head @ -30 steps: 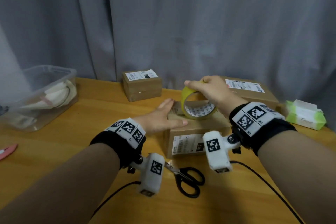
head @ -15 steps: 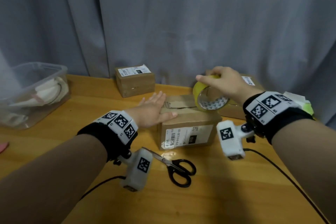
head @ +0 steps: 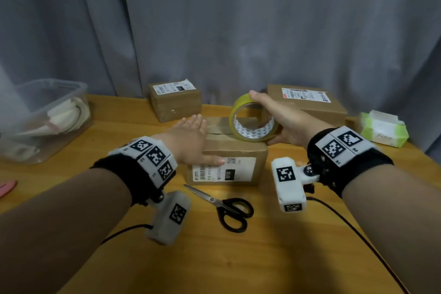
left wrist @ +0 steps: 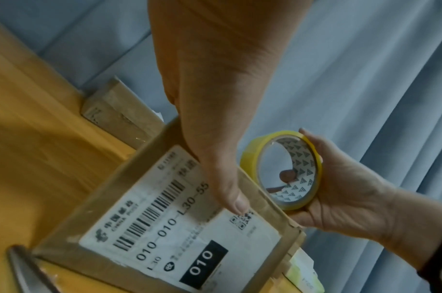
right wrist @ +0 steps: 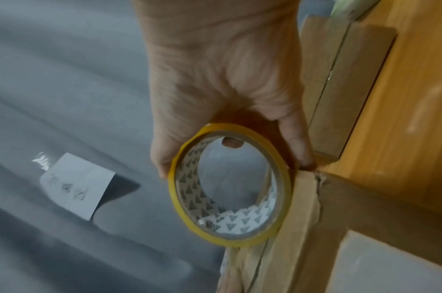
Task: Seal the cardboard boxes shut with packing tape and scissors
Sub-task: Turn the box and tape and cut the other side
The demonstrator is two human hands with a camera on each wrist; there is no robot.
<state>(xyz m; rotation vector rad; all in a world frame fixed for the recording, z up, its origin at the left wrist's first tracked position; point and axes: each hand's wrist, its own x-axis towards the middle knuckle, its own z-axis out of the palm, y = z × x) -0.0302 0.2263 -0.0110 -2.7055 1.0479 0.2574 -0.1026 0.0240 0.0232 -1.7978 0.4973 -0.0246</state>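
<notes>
Seen from the head camera only: black-handled scissors [head: 225, 207] lying flat on the worktop [head: 238, 258] just in front of the near box [head: 229, 157], blades pointing away and to the left, handles toward the viewer; two more cardboard boxes [head: 175, 101] [head: 307, 105] at the back by the grey curtain [head: 238, 19]; a clear plastic tub [head: 45, 117] far left; a green-and-white pack [head: 384, 129] far right.

From the left wrist camera alone: the near box's white shipping label [left wrist: 165, 228], barcode and "010" legible, with the left thumb lying across its upper edge.

From the right wrist camera alone: the seam between the box's top flaps, running under the roll.

Left hand [head: 191, 143] flat on the box top, fingers [head: 195, 120] straight and together, pressing down. Right hand [head: 284, 119] curled round the yellow tape roll [head: 250, 118], fingers over the outer rim, one fingertip showing inside the core.

Roll standing on edge at the box's right rear top, touching the cardboard; thin yellow band, white liner printed with grey triangles; open core facing the viewer, axis roughly front to back.
</notes>
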